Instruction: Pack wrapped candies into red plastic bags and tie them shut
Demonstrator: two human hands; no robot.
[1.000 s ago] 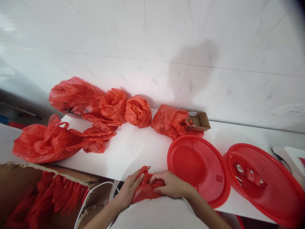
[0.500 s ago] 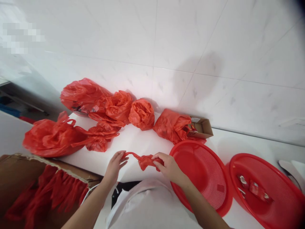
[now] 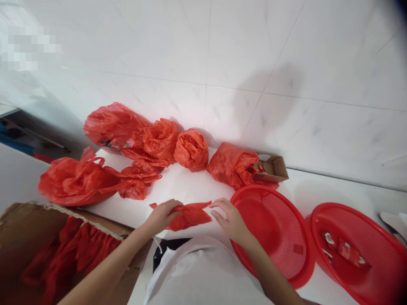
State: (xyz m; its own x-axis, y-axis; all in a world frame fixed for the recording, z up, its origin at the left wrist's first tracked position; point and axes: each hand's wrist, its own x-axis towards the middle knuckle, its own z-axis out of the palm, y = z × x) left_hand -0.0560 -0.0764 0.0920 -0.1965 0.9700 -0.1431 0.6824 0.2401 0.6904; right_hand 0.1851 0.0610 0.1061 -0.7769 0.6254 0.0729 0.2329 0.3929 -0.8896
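Above the table's front edge, my left hand (image 3: 163, 215) is closed on a small red plastic bag (image 3: 192, 215). Part of the bag sticks out past the far side of that hand, while the rest stretches toward the right. My right hand (image 3: 231, 221) is just beside the bag's right end, its thumb and fingers apart and holding nothing. Whether a fingertip brushes the bag's corner, I cannot tell. Close to my right wrist stands a red plastic basket (image 3: 270, 271) with a perforated side.
Several filled red bags (image 3: 190, 150) line the wall, beside a small cardboard box (image 3: 280, 169). A second red basket (image 3: 359, 220) at right holds a few small red packets (image 3: 349, 253). At lower left, a large cardboard box (image 3: 19, 228) contains more red bags (image 3: 79, 250).
My left hand has moved right and now grips the bag's body. My right hand has let go of the bag and opened. The bag is spread flatter, and the view has shifted slightly.
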